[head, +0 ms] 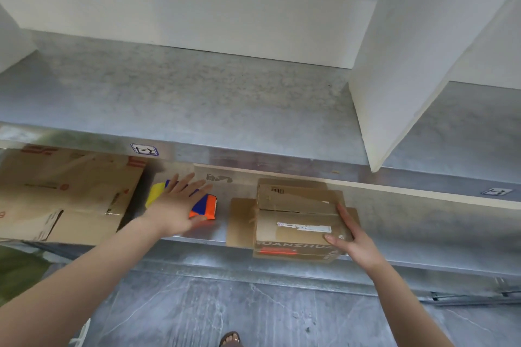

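On the lower metal shelf lies a blue, orange and yellow packet. My left hand lies flat on top of it with straight, spread fingers. To the right stands a small taped cardboard box with a white label, jutting over the shelf's front edge. My right hand rests against the box's right side, fingers straight along its edge and thumb on the top front corner. Under the box sits a flat sheet of cardboard.
A large flattened cardboard box fills the left of the lower shelf. The upper metal shelf has white dividers and small labels on its front lip. Grey marble floor lies below, with a sandalled foot.
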